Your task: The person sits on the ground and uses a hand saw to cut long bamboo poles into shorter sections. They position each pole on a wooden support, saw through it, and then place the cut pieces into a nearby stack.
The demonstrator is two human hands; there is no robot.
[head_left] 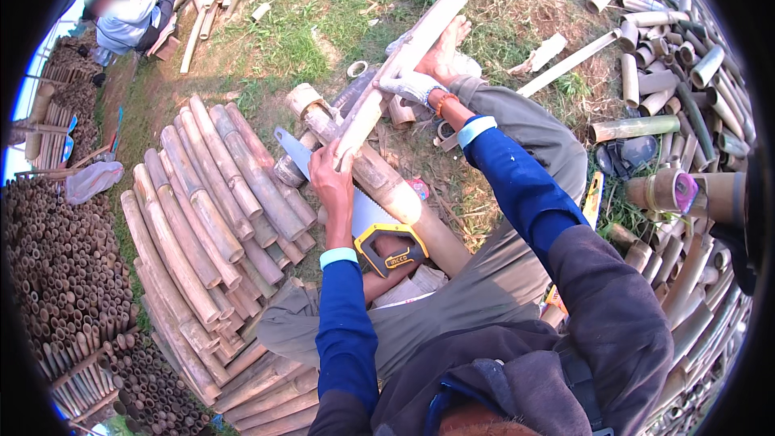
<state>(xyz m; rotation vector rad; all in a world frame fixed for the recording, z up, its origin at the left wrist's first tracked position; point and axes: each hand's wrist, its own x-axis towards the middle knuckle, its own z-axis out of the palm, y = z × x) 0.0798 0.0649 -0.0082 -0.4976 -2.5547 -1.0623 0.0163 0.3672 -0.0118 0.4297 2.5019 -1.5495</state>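
Note:
A long pale bamboo pole (424,35) runs from in front of me up past the top of the view. My bare left hand (333,191) is closed round its near end. Farther along, my right hand (408,87) in a whitish glove is closed over the pole. Under the near end lies a thick bamboo log (379,182), slanting between my legs. A handsaw with a yellow and black handle (391,250) rests by the log, its blade (367,214) passing behind my left hand and wrist. Neither hand touches the saw handle.
Cut bamboo lengths (214,202) are stacked at my left. More bamboo pieces (646,81) lie heaped at the right, near a dark sandal (628,155). My bare foot (442,52) is beside the pole. Another person (133,20) sits at the far left.

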